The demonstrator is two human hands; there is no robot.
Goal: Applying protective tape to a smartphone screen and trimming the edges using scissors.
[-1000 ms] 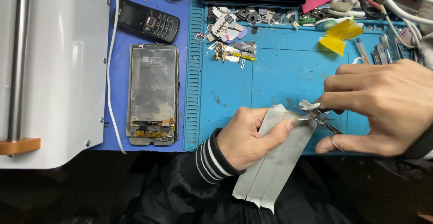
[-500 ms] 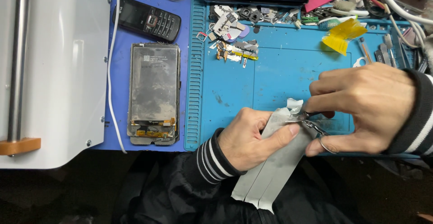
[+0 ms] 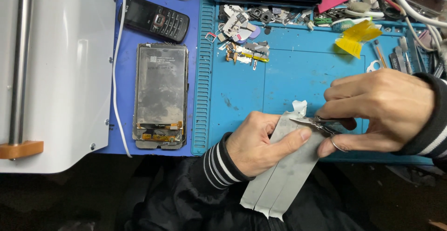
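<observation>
At the near edge of the blue work mat [image 3: 288,82], both hands meet over a long grey strip [image 3: 279,180]. The left hand [image 3: 260,142] is clamped on the strip's far part, thumb pressed flat on top and fingers curled beneath. The right hand [image 3: 382,110] is closed around small scissors [image 3: 321,123], a finger through one loop; the blades point left and lie across the strip just beside the left thumb tip. Whether the blades are apart or together cannot be told. A small white scrap [image 3: 299,106] sticks up at the strip's far end, touching it.

The strip's long axis runs slantwise: its far end sits over the mat near the scissors, and its near end points down-left, hanging past the mat's near edge over dark clothing. About half its length lies off the mat.

Open room: the mat's middle, between the hands and the far clutter, is bare blue. To the far side lies a heap of small phone parts [image 3: 244,49]; far right, a yellow tape piece [image 3: 356,36] and a crowd of tools and cables. Left of the mat's ridged border lies a bare phone display panel [image 3: 160,93], long axis running near to far, with a dark keypad phone [image 3: 156,19] beyond it. A white machine housing [image 3: 60,73] fills the left side, a white cable [image 3: 116,73] running along its edge.
</observation>
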